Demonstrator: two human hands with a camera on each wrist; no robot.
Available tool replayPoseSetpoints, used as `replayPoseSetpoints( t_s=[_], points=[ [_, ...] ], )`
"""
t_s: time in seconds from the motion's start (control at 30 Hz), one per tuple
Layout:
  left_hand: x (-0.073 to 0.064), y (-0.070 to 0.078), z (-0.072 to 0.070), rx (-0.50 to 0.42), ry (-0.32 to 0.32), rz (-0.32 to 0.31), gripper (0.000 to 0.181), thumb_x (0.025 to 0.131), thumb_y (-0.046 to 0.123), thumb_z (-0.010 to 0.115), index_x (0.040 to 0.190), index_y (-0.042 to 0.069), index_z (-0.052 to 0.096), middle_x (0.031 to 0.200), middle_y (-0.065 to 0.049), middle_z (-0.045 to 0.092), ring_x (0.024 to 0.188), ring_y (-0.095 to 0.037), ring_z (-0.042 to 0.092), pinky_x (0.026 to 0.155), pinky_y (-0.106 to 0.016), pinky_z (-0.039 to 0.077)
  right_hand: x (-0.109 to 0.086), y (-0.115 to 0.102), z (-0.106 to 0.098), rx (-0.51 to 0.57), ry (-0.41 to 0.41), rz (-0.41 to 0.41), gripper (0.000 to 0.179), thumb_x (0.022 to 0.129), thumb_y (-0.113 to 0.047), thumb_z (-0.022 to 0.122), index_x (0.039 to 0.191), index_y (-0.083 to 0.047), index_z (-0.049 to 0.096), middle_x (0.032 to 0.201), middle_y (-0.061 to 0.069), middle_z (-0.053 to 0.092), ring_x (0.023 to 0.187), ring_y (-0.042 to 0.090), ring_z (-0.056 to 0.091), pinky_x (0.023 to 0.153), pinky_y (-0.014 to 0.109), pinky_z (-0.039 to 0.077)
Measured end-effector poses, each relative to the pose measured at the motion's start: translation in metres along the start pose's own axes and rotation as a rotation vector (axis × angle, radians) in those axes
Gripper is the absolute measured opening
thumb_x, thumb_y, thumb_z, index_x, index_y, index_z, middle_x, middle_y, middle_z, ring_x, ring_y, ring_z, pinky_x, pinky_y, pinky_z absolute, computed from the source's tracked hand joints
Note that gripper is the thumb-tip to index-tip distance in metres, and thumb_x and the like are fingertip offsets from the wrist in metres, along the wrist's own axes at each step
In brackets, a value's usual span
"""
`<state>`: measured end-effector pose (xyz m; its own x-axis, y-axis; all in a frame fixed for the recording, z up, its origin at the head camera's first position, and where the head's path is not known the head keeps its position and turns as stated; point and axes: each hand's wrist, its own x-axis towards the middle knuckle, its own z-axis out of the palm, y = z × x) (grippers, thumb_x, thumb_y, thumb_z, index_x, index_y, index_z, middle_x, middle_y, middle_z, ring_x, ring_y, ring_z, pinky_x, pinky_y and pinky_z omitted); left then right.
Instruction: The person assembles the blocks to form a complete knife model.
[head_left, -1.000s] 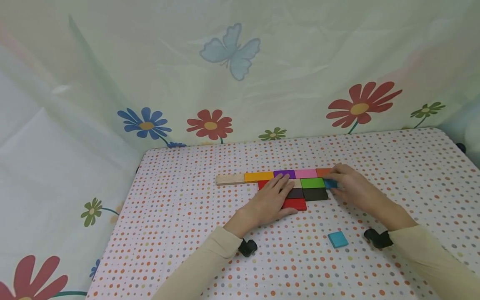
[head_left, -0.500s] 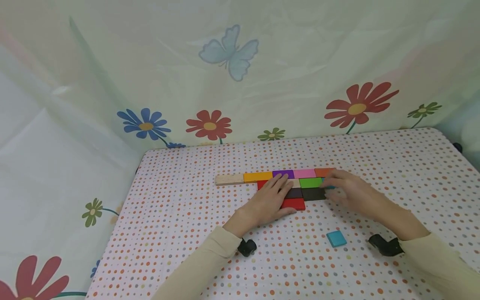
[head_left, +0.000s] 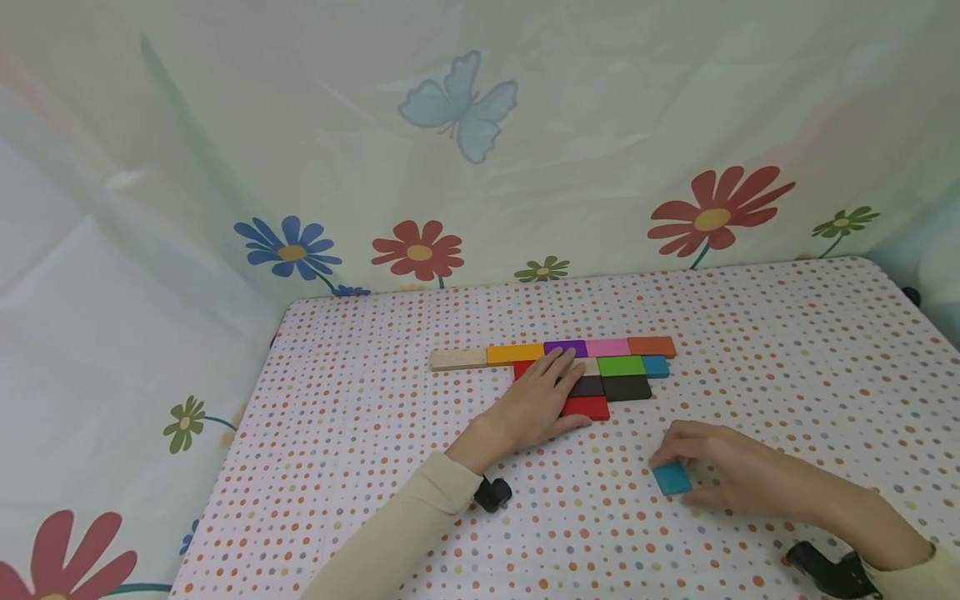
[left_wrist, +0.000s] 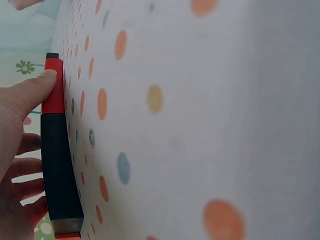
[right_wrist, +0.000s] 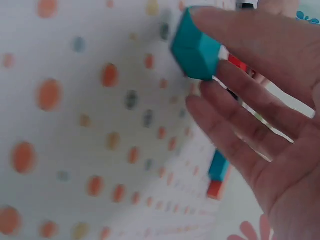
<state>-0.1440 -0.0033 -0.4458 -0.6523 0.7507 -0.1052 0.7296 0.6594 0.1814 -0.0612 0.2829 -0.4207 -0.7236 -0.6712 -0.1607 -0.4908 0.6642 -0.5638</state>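
Note:
Coloured wooden blocks lie flat in close rows on the table. My left hand (head_left: 528,408) rests on them with its fingers spread, covering part of the rows; its thumb touches a red block (left_wrist: 54,95) in the left wrist view. At the right end of the second row sits a small blue block (head_left: 656,367), beside a green block (head_left: 621,366). Nearer the front, my right hand (head_left: 738,471) pinches a loose turquoise square block (right_wrist: 195,47) between thumb and fingers. Whether that block is off the cloth is hard to tell.
The top row runs from a plain wood block (head_left: 459,359) through a yellow block (head_left: 515,355) to an orange block (head_left: 651,347). A dotted cloth (head_left: 360,467) covers the table. Behind it hangs a flowered curtain (head_left: 570,150).
My right hand has left the blue block at the end of the second row and moved toward the front, to the loose turquoise block. The left hand has stayed in place.

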Motion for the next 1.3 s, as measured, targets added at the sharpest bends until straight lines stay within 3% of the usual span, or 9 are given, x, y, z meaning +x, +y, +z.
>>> replayPoseSetpoints(
  t_s=[0.2, 0.4, 0.63, 0.87, 1.3],
  points=[
    [0.0, 0.0, 0.0, -0.001, -0.001, 0.0, 0.076, 0.109, 0.055, 0.047, 0.166, 0.007, 0.028, 0.173, -0.013, 0.018, 0.161, -0.029, 0.013, 0.128, -0.034, 0.01, -0.003, 0.005, 0.008, 0.03, 0.033, -0.016, 0.034, 0.083, -0.015, 0.089, 0.114, -0.016, 0.077, 0.112, -0.01, 0.062, 0.096, 0.0, 0.058, 0.078, 0.028, 0.058],
    [0.0, -0.001, 0.001, 0.009, 0.008, 0.001, 0.077, 0.109, 0.055, 0.046, 0.166, 0.007, 0.028, 0.173, -0.013, 0.019, 0.161, -0.029, 0.013, 0.128, -0.034, 0.011, 0.008, 0.004, 0.004, 0.011, 0.036, -0.032, 0.032, 0.083, -0.014, 0.089, 0.112, -0.016, 0.077, 0.109, -0.01, 0.063, 0.093, 0.0, 0.058, 0.077, 0.029, 0.058],
    [-0.001, -0.001, 0.0, 0.015, -0.002, 0.001, 0.077, 0.109, 0.055, 0.047, 0.166, 0.007, 0.027, 0.173, -0.013, 0.018, 0.161, -0.029, 0.013, 0.128, -0.034, 0.01, 0.029, 0.0, -0.004, -0.036, 0.168, 0.006, 0.036, 0.081, -0.012, 0.09, 0.114, -0.01, 0.077, 0.106, -0.007, 0.063, 0.091, 0.004, 0.058, 0.075, 0.029, 0.057],
    [0.0, 0.0, 0.0, 0.035, 0.002, 0.007, 0.076, 0.109, 0.054, 0.046, 0.165, 0.007, 0.028, 0.173, -0.014, 0.02, 0.161, -0.029, 0.015, 0.128, -0.033, 0.009, 0.051, -0.003, -0.009, -0.081, 0.299, -0.023, 0.036, 0.08, -0.006, 0.089, 0.114, -0.006, 0.077, 0.106, -0.001, 0.064, 0.086, 0.009, 0.057, 0.071, 0.03, 0.054],
    [0.0, -0.001, 0.002, 0.048, 0.013, 0.01, 0.076, 0.109, 0.055, 0.045, 0.165, 0.007, 0.028, 0.173, -0.014, 0.02, 0.161, -0.029, 0.015, 0.128, -0.034, 0.009, 0.063, -0.009, -0.005, -0.208, 0.297, -0.025, 0.034, 0.078, -0.004, 0.09, 0.109, -0.001, 0.079, 0.104, 0.001, 0.061, 0.09, 0.013, 0.055, 0.074, 0.033, 0.056]
  ],
)
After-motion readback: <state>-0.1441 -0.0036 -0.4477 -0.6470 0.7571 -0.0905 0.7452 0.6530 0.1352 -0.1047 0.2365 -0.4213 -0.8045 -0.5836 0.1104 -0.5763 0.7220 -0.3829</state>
